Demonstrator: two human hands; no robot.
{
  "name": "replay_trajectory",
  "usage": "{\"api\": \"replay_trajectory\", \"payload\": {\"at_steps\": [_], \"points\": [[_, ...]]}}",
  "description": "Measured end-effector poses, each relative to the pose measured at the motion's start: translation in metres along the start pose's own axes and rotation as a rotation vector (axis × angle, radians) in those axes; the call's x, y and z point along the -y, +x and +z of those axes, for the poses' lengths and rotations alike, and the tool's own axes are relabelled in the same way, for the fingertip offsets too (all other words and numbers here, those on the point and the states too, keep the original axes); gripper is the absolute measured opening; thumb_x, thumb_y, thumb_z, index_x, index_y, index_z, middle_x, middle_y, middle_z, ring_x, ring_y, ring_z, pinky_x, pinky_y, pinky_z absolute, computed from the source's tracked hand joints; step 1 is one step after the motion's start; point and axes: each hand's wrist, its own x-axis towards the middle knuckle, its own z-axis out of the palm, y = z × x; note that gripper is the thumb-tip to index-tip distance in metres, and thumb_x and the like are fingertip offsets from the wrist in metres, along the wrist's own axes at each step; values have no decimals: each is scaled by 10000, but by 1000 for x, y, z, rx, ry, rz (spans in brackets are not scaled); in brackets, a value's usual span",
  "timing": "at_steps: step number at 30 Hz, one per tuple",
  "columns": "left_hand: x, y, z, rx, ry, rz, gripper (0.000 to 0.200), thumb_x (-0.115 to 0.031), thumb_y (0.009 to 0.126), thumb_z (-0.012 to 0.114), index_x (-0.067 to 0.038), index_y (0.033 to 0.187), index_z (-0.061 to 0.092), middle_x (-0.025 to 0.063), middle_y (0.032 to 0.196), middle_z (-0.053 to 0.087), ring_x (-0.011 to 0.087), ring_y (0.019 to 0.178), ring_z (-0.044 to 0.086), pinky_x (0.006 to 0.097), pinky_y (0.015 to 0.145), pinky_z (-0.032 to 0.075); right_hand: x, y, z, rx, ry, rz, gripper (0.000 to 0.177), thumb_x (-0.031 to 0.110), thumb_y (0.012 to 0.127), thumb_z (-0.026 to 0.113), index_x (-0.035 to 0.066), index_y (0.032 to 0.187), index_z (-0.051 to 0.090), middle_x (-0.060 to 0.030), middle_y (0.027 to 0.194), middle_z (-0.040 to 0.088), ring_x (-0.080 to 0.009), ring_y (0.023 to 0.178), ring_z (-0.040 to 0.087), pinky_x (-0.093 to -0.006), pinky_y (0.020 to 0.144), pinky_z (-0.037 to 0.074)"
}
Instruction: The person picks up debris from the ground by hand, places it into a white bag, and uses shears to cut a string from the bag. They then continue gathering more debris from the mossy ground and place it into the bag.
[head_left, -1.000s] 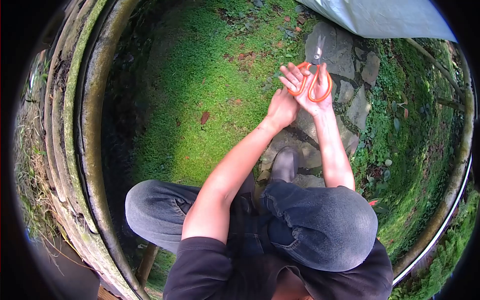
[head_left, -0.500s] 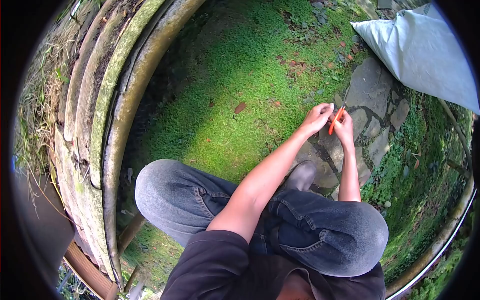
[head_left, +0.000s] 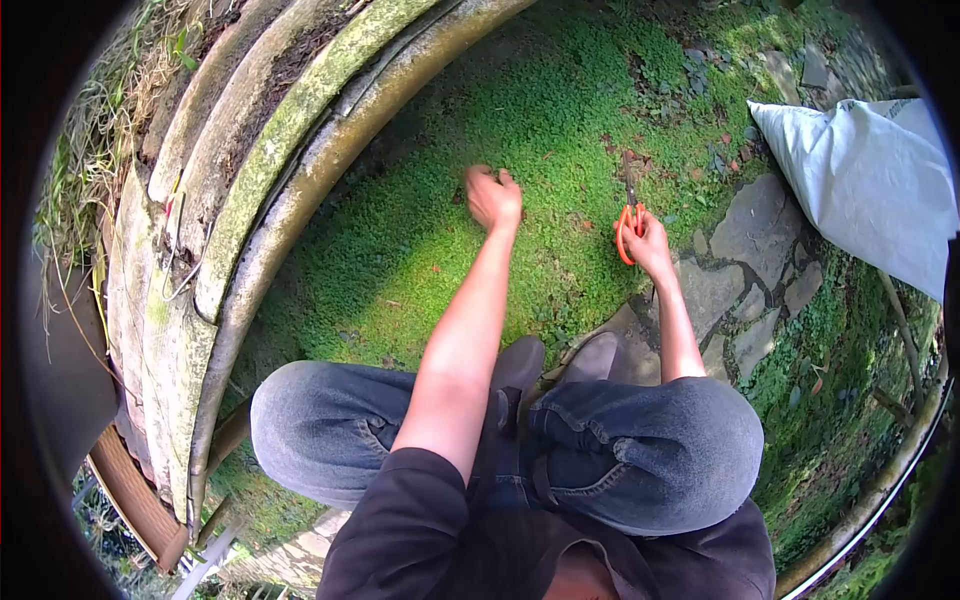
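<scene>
Orange-handled scissors (head_left: 630,222) are in my right hand (head_left: 645,243), their dark blades pointing away from me over the mossy ground. My left hand (head_left: 494,200) is over the green ground cover (head_left: 560,130), to the left of the scissors and apart from them. Its fingers are curled, and whether anything small is between them is too small to make out.
Flat paving stones (head_left: 755,230) lie to the right. A white sack (head_left: 870,175) rests at the upper right. Curved, weathered planks (head_left: 270,150) rise along the left. My shoes (head_left: 595,358) are below my hands.
My left hand has moved left, away from the scissors and my right hand. My right hand has shifted slightly left with the scissors. The view has also shifted.
</scene>
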Motion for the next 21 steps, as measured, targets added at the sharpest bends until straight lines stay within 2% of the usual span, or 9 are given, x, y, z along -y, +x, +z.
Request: {"api": "replay_trajectory", "payload": {"at_steps": [2, 4, 7, 10, 13, 16, 17, 20, 21], "points": [[20, 27, 4, 4, 80, -28, 359, -267, 837, 748, -59, 1093, 607, 163, 1109, 655, 367, 1024, 644, 476, 874, 505, -12, 17, 8, 32, -1, -54, 223, 163, 838, 720, 49, 845, 529, -46, 681, 629, -119, 600, 621, -287, 576, 501], [33, 43, 8, 136, 156, -51, 339, -329, 809, 785, -101, 1036, 675, 106, 941, 729, 298, 931, 690, 427, 831, 526, -9, 24, 13, 16, -36, -75, 218, 164, 839, 719, 51, 828, 533, -45, 679, 632, -120, 603, 624, -284, 577, 499], [46, 42, 16, 190, 143, -21, 268, -300, 835, 760, -114, 1015, 692, 87, 893, 741, 284, 898, 704, 417, 819, 533, 7, 23, 15, 8, 42, 10, 223, 169, 830, 726, 54, 812, 535, -41, 675, 628, -119, 604, 616, -287, 575, 491], [46, 35, 18, 151, 94, 3, 219, -250, 858, 730, -97, 1008, 684, 97, 881, 737, 285, 878, 704, 413, 807, 533, 12, 25, 17, 3, -22, -8, 230, 176, 826, 729, 53, 815, 534, -40, 671, 627, -122, 603, 616, -295, 570, 490], [33, 20, 16, 72, -40, 67, 183, -181, 887, 671, -62, 1025, 654, 119, 877, 728, 299, 865, 700, 419, 804, 531, -7, 32, 22, 20, 72, -10, 221, 169, 826, 728, 49, 831, 542, -40, 674, 622, -120, 600, 610, -300, 566, 490], [12, 7, 30, 99, -229, 228, 186, -135, 904, 614, -26, 1055, 613, 144, 887, 718, 322, 852, 699, 429, 797, 531, -15, 30, 20, 36, 103, -9, 187, 131, 852, 708, 35, 910, 559, -26, 702, 616, -100, 596, 588, -274, 558, 489], [3, 9, 36, 186, -238, 287, 204, -109, 905, 585, -16, 1086, 590, 170, 964, 698, 348, 923, 680, 445, 837, 520, -13, 27, 17, 43, 140, 9, 183, 125, 860, 705, 33, 924, 561, -22, 711, 617, -96, 597, 585, -267, 557, 488], [-8, 22, 75, 149, -40, 407, 189, -67, 879, 580, -15, 1060, 584, 203, 1032, 647, 381, 993, 635, 476, 854, 501, -1, 14, 7, 46, 262, 48, 182, 126, 879, 710, 33, 935, 564, -12, 734, 622, -90, 605, 589, -256, 558, 487], [-16, 23, 79, 180, -52, 348, 186, -96, 875, 602, -34, 1050, 603, 198, 1065, 624, 375, 1033, 615, 479, 875, 491, -2, 12, 4, 44, 304, 59, 184, 129, 884, 714, 34, 932, 564, -9, 741, 624, -90, 608, 593, -254, 559, 487]]}}
